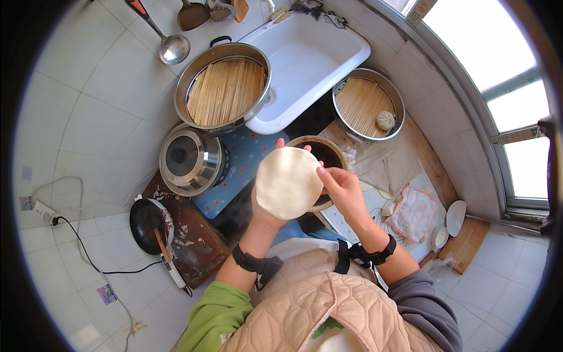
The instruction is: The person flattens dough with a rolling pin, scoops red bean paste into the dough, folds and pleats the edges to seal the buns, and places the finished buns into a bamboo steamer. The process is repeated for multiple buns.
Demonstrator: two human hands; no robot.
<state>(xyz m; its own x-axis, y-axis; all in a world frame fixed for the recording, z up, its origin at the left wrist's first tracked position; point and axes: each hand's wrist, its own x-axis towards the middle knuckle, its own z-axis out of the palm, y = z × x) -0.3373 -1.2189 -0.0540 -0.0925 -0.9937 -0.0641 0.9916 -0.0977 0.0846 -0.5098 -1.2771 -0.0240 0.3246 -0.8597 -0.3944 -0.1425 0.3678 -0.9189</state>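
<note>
A round, flat dough wrapper [288, 182] rests across my left hand [267, 215], which supports it from beneath; most of that palm is hidden. My right hand [345, 187] pinches the wrapper's right edge between thumb and fingers. Beneath both hands stands a brown-rimmed basin [338, 152] with dark contents, partly covered by the dough. Farther right, one pleated bun [385, 120] sits on the slatted mat of a round metal steamer [368, 104].
A larger steamer [222, 88] stands by the white sink [316, 57]. A lidded pot [191, 160] occupies the blue floral mat [246, 163]. Left are a black frying pan [149, 226] and a power strip [173, 268] with cord. A checked cloth [412, 213] and white bowl [456, 218] lie right.
</note>
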